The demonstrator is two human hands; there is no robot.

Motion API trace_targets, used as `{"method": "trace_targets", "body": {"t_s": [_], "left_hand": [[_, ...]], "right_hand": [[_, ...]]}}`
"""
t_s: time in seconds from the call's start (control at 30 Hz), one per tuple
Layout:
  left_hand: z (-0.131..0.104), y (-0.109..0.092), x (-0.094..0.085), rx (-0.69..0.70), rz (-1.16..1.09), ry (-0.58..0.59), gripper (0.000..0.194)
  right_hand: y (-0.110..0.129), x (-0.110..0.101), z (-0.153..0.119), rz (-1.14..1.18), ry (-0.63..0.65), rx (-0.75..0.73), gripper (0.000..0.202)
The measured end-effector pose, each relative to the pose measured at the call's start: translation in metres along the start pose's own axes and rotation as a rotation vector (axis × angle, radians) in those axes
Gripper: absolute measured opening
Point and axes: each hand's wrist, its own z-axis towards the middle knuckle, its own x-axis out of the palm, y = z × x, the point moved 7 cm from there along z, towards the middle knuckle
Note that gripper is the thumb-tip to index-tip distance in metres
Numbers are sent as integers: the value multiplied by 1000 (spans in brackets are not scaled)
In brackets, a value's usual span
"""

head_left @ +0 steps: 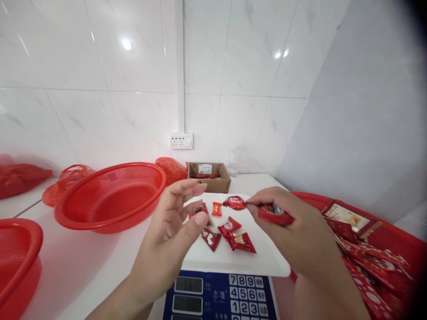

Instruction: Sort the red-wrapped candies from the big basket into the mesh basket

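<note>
My right hand (293, 231) hovers over the scale's white plate (263, 262), pinching a red-wrapped candy (234, 202) at its fingertips and gripping another red candy (275, 214) in the palm. My left hand (173, 235) is raised over the plate's left edge, its fingers curled around a small red candy (197, 210). On the plate lie several red-wrapped candies (230, 233) and a small orange-red one (216, 209).
A blue digital scale keypad (247, 295) is at the front. A red tub of red packets (370, 262) stands at the right. Two red colander baskets (110, 198) (16, 253), red plastic bags (66, 178) and a cardboard box (209, 177) sit left and behind.
</note>
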Motion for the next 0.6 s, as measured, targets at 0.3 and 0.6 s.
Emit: {"method": "trace_targets", "body": {"t_s": [0.3, 0.6], "left_hand": [[6, 5, -3, 5, 67, -22, 25], [5, 14, 20, -77, 361, 252, 29]], "right_hand": [[-48, 60, 11, -179, 392, 277, 17], [-11, 63, -4, 415, 466, 403, 41]]}}
